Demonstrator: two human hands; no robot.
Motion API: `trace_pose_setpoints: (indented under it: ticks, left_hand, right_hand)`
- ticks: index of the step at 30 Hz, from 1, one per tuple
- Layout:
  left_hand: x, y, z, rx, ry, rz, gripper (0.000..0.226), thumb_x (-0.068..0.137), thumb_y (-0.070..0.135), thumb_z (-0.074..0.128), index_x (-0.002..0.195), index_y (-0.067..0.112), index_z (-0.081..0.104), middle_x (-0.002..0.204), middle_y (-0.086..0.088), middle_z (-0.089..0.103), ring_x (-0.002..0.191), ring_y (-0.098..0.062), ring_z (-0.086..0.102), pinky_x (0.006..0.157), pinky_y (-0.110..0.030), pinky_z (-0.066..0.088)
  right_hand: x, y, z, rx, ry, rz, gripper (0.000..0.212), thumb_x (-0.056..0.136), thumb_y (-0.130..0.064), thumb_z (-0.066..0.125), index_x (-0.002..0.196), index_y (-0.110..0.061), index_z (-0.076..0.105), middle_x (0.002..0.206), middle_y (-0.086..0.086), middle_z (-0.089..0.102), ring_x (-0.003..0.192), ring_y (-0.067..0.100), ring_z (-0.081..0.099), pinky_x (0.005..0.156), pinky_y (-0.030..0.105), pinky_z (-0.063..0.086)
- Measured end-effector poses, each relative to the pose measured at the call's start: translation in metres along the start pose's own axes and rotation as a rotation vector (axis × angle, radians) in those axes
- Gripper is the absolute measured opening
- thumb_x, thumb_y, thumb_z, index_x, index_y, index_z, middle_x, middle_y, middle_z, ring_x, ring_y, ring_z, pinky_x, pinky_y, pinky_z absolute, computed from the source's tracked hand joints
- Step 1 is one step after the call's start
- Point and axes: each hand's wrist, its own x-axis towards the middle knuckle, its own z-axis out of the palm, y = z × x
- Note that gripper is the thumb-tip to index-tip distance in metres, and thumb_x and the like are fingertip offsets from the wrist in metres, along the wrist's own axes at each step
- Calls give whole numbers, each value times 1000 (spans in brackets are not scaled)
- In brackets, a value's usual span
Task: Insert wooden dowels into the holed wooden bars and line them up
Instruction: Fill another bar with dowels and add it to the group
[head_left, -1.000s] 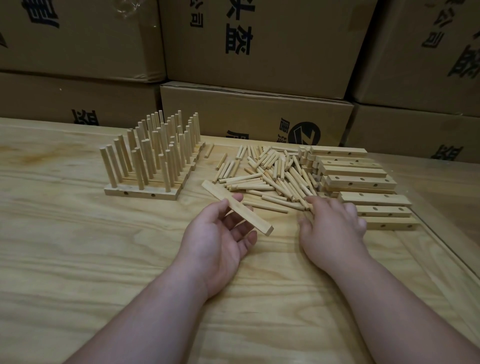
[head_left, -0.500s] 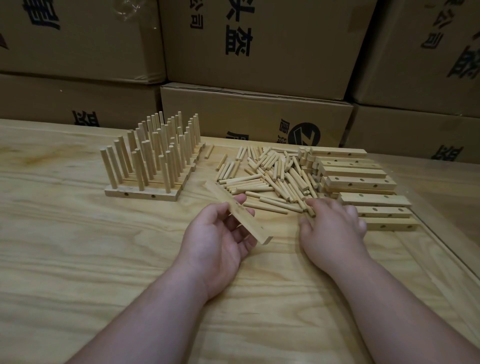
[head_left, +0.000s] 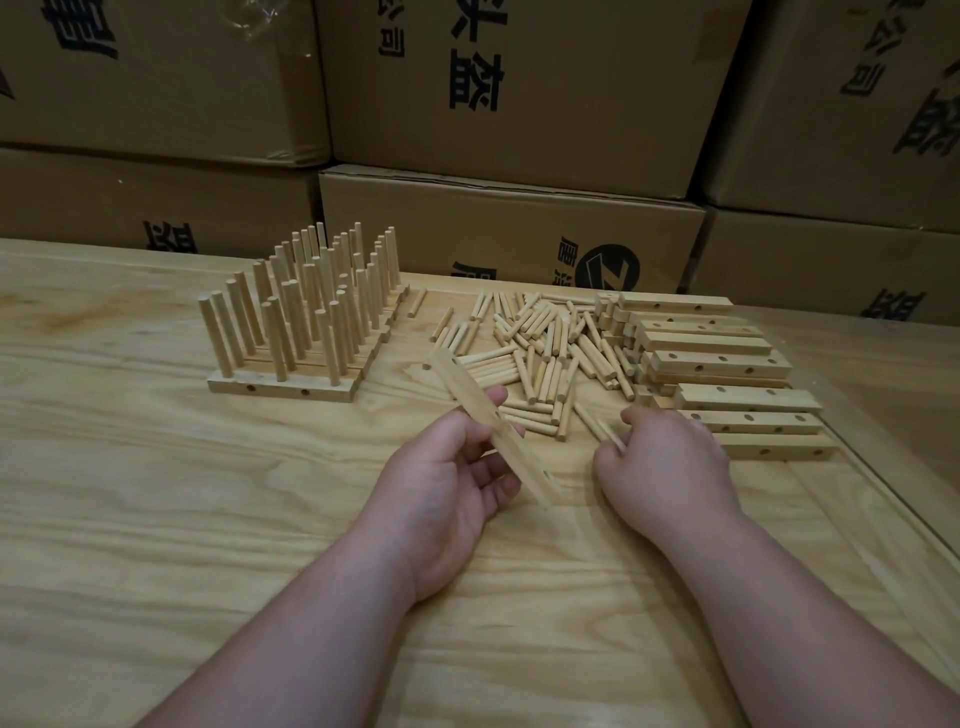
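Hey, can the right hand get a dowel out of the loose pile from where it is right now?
Probably yes. The right hand is at the near edge of the dowel pile, fingers curled around what looks like one dowel already. Nothing lies between; the left hand holds a bar off to the side.

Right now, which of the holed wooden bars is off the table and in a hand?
The blurred bar gripped by the left hand, slanting in front of the loose dowels. The other empty bars lie stacked at the right.
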Motion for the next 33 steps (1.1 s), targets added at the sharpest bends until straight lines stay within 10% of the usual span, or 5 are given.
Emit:
trace_pose_setpoints:
  ticks: [7,16,26,33]
  left_hand:
    - [-1,1,-2,-16,-8,1,40,93,11,42,122,12,69,82,-6,68,73,-18,62,77,-36,50]
    - [1,1,-1,-38,85,64,44,97,10,49,126,43,51,79,-11,70,64,-15,66,50,-32,52]
    - [-2,1,-3,10,-15,94,50,91,-4,43,127,25,63,90,-7,74,69,-16,66,57,-26,49]
    - [-4,2,-1,19,-4,44,31,85,48,64,97,24,80,65,2,52,57,-11,51,55,-26,47]
  right_hand:
    - [-5,-4,-9,-18,-62,40,24,81,-36,49,84,-22,68,79,-2,60,80,25,58,74,38,54]
    - [-3,-3,1,163,66,10,18,98,-26,42,113,-21,51,83,-4,53,85,28,56,77,41,49]
    - [-5,-7,0,458,190,-57,18,99,-23,48,112,-35,43,76,-13,58,64,7,56,50,30,41]
    - [-6,-4,0,534,241,-178,31,94,-15,53,116,-35,61,104,-13,62,76,-5,56,57,17,39]
